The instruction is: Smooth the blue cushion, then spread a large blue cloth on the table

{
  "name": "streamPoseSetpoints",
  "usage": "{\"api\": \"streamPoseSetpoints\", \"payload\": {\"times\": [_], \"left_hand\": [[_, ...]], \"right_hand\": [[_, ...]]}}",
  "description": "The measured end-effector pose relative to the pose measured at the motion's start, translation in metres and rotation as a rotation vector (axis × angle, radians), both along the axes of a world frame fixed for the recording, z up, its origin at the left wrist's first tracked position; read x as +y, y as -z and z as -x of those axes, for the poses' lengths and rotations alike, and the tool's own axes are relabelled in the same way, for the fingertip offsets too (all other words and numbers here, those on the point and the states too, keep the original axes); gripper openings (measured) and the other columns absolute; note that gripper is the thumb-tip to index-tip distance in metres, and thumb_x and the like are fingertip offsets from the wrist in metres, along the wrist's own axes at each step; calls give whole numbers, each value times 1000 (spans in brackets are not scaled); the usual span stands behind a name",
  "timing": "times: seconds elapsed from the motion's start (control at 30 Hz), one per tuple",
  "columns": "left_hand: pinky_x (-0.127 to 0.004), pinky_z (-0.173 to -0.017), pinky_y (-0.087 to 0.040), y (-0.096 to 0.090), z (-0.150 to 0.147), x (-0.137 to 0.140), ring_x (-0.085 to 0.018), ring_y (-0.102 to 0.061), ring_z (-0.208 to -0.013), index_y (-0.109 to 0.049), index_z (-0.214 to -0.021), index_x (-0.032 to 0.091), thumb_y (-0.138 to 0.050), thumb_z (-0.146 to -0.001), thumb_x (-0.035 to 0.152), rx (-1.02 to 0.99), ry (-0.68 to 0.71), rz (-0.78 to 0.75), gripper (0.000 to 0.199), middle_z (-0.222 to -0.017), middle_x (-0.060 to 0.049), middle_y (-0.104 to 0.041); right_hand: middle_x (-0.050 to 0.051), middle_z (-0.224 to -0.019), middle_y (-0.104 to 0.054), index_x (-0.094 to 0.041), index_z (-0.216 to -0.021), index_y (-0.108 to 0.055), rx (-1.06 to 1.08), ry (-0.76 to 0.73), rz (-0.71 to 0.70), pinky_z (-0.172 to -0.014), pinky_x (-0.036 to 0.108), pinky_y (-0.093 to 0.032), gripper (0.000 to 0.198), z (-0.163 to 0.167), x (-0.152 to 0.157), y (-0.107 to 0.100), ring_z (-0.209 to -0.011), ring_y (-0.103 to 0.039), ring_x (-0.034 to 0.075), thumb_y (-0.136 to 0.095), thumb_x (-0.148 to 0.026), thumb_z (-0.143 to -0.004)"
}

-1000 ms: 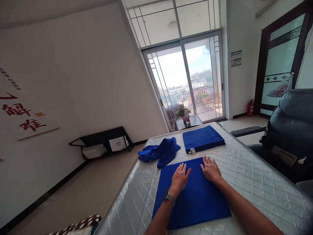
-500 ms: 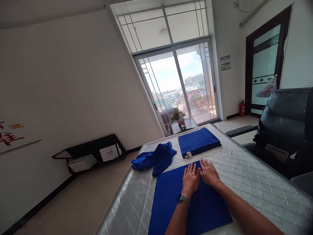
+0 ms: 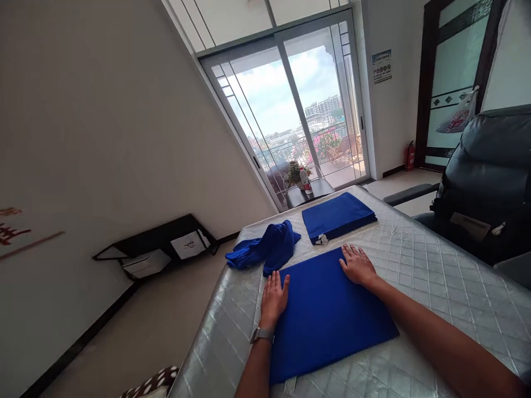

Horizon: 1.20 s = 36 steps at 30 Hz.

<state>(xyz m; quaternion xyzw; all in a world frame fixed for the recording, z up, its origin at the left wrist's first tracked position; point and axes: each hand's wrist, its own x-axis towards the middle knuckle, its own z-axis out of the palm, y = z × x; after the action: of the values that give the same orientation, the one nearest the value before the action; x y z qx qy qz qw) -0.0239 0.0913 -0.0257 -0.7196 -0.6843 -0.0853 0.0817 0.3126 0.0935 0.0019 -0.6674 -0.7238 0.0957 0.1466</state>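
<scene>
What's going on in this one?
A person has both hands, open and palms down, on a flat blue cloth on a silvery quilted mattress. The left hand is by the cloth's far left corner, the right hand by its far right corner. Beyond it lie a crumpled blue cloth and, to the right, a neat stack of folded blue cloths.

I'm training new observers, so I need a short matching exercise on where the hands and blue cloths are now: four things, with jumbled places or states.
1. left hand
2. right hand
3. folded stack
4. bunched cloth

A. loosely heaped, left of the folded stack
B. at the far right corner of the flat cloth
C. in neat layers, with a white tag at its near corner
D. at the flat cloth's left edge, above a grey wristband

Pairs: 1-D, 2-B, 3-C, 4-A
</scene>
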Motion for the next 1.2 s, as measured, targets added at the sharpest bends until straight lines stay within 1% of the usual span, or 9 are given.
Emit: {"api": "streamPoseSetpoints", "payload": {"times": [0.13,0.27,0.47,0.6,0.77,0.9,0.97,1.07,1.2], "left_hand": [[-45,-116,-27,2,-3,1,-29,-29,-144,-31,-150,6,-12,-99,59,-36,-5,1,75,-155,-19,-33],[-44,-117,-24,-5,-8,-3,-30,-29,-144,-31,-148,2,-10,-98,62,-65,-14,1,82,-154,-20,-33],[-44,-117,-23,-10,-11,-7,-30,-28,-144,-33,-148,4,-11,-97,62,-92,-28,-10,80,-154,-19,-34],[-45,-116,-24,-11,-11,-8,-31,-29,-143,-33,-148,3,-12,-97,62,-112,-39,-16,81,-153,-20,-35],[-45,-116,-24,-14,-12,-11,-30,-30,-143,-35,-148,8,-12,-98,60,-126,-29,-34,77,-153,-17,-38],[-44,-116,-24,-14,-13,-11,-31,-31,-143,-36,-147,3,-12,-97,62,-140,-45,-41,80,-153,-19,-36],[-44,-116,-24,-14,-13,-10,-31,-30,-143,-36,-146,2,-13,-97,62,-151,-57,-42,81,-153,-20,-36],[-43,-116,-22,-12,-12,-8,-31,-30,-143,-36,-147,3,-13,-96,63,-164,-65,-48,81,-153,-19,-35],[-43,-117,-22,-12,-12,-8,-30,-30,-143,-35,-147,4,-12,-96,63,-158,-55,-50,81,-154,-18,-35]], "right_hand": [[5,-161,-19,-14,-155,-16,-45,3,4,-119,41,-2,67,1,2,0,-148,-10,21,-18,-47,-97],[5,-161,-18,-14,-155,-17,-73,2,2,-119,41,-3,67,1,3,1,-148,-9,21,-18,-47,-97],[4,-162,-14,-14,-156,-13,-107,0,32,-119,42,-2,68,2,6,3,-148,-8,20,-17,-48,-97],[4,-162,-14,-15,-156,-13,-133,11,43,-119,42,-3,66,4,3,-2,-148,-9,20,-16,-48,-98],[7,-161,-18,-14,-155,-16,-173,25,47,-119,42,-5,65,9,-2,-12,-148,-10,21,-18,-46,-98],[7,-161,-16,-14,-155,-18,-205,27,48,-119,43,-6,64,11,-10,-17,-148,-9,22,-19,-44,-99],[6,-162,-15,-15,-155,-17,-221,23,51,-119,42,-7,64,10,-16,-18,-148,-9,21,-17,-45,-99],[3,-162,-14,-16,-155,-16,-241,7,57,-119,41,-8,64,9,-25,-15,-148,-10,20,-15,-47,-99],[3,-162,-13,-17,-156,-13,-223,0,63,-119,41,-5,67,8,-30,-11,-148,-10,20,-14,-51,-98]]}}
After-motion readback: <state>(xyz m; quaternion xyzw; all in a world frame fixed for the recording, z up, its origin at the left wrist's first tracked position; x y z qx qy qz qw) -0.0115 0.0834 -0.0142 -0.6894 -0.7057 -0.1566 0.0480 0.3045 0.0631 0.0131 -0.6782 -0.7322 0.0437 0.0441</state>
